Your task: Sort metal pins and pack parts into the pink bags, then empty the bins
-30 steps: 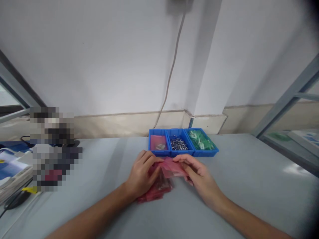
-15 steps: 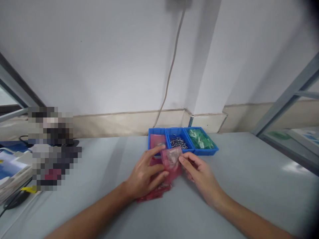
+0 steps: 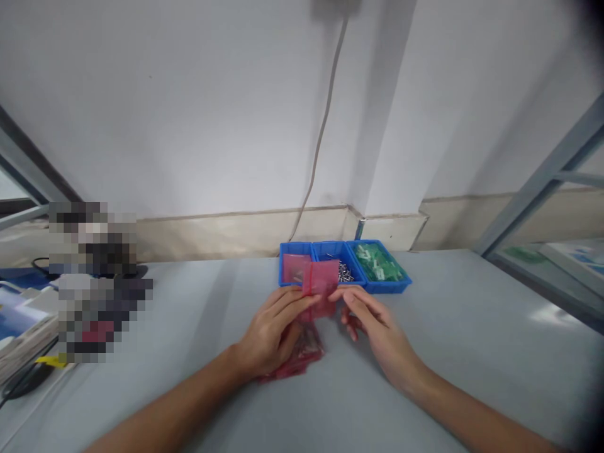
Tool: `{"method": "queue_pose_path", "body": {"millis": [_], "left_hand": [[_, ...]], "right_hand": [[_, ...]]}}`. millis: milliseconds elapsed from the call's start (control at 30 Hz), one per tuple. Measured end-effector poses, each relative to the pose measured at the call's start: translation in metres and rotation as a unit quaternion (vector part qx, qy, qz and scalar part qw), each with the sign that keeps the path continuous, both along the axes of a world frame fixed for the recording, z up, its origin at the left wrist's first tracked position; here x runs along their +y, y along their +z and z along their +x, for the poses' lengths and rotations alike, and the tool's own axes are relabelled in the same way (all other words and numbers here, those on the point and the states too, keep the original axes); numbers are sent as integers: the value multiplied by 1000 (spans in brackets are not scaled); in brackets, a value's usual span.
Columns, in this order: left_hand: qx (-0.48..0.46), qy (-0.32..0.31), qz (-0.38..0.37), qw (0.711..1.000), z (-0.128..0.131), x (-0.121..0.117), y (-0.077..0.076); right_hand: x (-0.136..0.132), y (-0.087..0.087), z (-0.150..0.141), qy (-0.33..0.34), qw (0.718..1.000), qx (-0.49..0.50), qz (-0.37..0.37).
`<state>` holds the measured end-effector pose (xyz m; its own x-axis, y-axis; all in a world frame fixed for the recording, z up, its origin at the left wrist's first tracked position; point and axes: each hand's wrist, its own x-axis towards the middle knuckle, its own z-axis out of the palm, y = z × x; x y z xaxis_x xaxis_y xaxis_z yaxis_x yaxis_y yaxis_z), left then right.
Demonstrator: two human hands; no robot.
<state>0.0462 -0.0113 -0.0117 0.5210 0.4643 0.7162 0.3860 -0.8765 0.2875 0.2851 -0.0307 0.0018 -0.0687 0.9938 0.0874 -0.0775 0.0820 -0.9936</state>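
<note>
Both my hands hold one small pink plastic bag upright above the table, just in front of the blue bins. My left hand pinches its lower left edge. My right hand pinches its lower right edge with thumb and forefinger. Under my left hand lies a pile of more pink bags. Three blue bins stand side by side behind: the left bin holds pink bags, the middle bin holds small metal parts, and the right bin holds green parts.
The grey table runs to a white wall with a cable hanging down it. At the far left lie papers and a black cable beside a blurred patch. A metal frame stands at the right.
The pink bag has been lifted from lying over the pile to standing upright between both hands, nearer the bins. My right hand has shifted to its lower right edge.
</note>
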Motion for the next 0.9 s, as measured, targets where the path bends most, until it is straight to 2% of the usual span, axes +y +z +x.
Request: {"method": "queue_pose_path", "body": {"millis": [233,467,567,700,833,900], "left_hand": [[-39,15,-25,999,2,4,-3],[-77,88,-51,992,3,1,7],[-77,80,-48,993,4,-1,10],[-66,63,-47,995,5,-1,7],[-72,74,-101,990,5,-2,0],[-56,54,-101,992,5,-3,-1]], "right_hand": [[1,2,2,-1,999,-37,20],[-1,3,-2,-11,989,-123,84],[-1,0,-1,-25,986,-125,110],[-2,-1,0,-20,990,-116,78],[-2,2,-2,-3,996,-81,25],[-1,3,-3,-7,998,-59,15]]}}
